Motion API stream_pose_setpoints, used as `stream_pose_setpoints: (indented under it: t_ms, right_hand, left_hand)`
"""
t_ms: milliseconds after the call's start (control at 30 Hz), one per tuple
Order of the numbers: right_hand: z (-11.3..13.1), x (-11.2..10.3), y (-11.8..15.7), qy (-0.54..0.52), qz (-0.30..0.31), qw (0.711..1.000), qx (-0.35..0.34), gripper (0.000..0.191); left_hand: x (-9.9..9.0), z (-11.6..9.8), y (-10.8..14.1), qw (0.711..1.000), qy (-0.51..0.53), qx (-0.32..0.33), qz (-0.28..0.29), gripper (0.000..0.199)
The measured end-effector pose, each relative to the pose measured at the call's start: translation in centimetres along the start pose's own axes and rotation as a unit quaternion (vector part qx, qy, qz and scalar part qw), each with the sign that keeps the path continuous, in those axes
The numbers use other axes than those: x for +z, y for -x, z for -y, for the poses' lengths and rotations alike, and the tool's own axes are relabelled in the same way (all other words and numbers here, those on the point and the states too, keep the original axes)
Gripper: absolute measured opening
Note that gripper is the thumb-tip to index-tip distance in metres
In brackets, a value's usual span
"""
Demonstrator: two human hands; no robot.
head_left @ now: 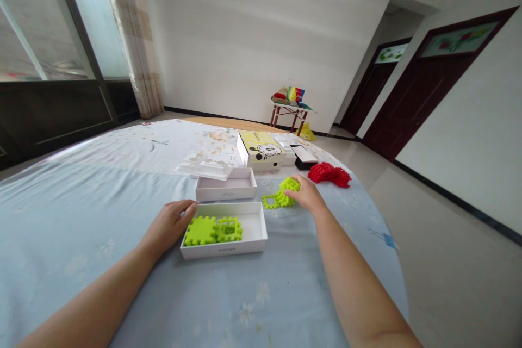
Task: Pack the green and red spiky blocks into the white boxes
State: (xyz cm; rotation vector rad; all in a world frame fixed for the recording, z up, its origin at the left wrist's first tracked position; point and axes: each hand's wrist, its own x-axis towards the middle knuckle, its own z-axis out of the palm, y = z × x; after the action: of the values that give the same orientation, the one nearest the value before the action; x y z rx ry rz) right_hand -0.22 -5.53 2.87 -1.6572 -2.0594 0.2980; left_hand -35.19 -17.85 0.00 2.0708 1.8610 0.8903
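Observation:
My left hand point(173, 223) lies at the left end of a shallow white box point(255, 223), its fingers together and curled against the rim. Inside that box are lime-green interlocking plastic pieces point(201, 230), one a solid notched square and one with an open middle. To the right of the box, my right hand point(305, 194) is closed on a pile of lime-green interlocking pieces point(286, 193); its fingertips are partly hidden. A loose green frame-shaped piece point(269, 202) lies at the pile's left side, on the tablecloth.
Behind the near box stands a second white box point(225, 192) with clear plastic trays point(204, 167) leaning over it. Farther back are a yellow cartoon box point(261, 151) and a black-and-white box point(304, 157). Red pieces point(329, 174) lie near the round table's right edge.

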Motion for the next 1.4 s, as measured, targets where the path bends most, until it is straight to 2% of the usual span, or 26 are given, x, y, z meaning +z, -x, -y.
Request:
stream_pose_setpoints:
  t_ms: [100, 167, 300, 400, 467, 667, 1000, 1167, 1333, 1400]
  right_hand:
    - [1.6, -1.0, 0.7, -0.059, -0.033, 0.995, -0.068, 0.058]
    - [3.6, -1.8, 1.7, -0.104, -0.026, 0.985, -0.139, 0.06]
    - [8.4, -2.1, 4.3, -0.133, 0.076, 0.955, -0.255, 0.062]
    - [11.0, -0.9, 5.6, -0.127, 0.152, 0.922, -0.334, 0.062]
    - [11.8, 0.3, 5.9, -0.117, 0.194, 0.904, -0.361, 0.064]
    - [11.9, 2.4, 5.6, -0.093, 0.26, 0.898, -0.344, 0.067]
    - [11.5, 3.1, 5.4, -0.064, 0.259, 0.903, -0.337, 0.064]
    - [11.6, 2.4, 5.3, -0.06, 0.272, 0.902, -0.329, 0.066]
    - [11.5, 1.0, 5.1, -0.123, 0.345, 0.88, -0.303, 0.073]
    - [11.4, 0.9, 5.1, -0.134, 0.351, 0.877, -0.3, 0.073]
  left_hand:
    - [0.1, 0.1, 0.0, 1.0, -0.007, 0.004, 0.0, 0.038]
    - [0.1, 0.1, 0.0, 1.0, -0.008, 0.002, 0.0, 0.039]
    - [0.1, 0.0, 0.0, 1.0, -0.005, 0.006, 0.0, 0.041]
    - [0.1, -0.2, 0.1, 1.0, 0.0, 0.01, -0.005, 0.04]
    - [0.0, -0.4, 0.1, 1.0, 0.006, 0.008, -0.01, 0.04]
    - [-0.1, -0.9, 0.1, 1.0, 0.015, 0.001, -0.024, 0.038]
    - [0.0, -0.7, 0.0, 1.0, 0.002, 0.008, -0.017, 0.041]
    - [0.1, -0.5, 0.0, 1.0, -0.005, 0.016, -0.004, 0.042]
    - [0.0, -0.6, 0.0, 1.0, 0.003, 0.008, -0.007, 0.042]
    - [-0.1, -0.8, 0.0, 1.0, 0.006, 0.003, -0.009, 0.042]
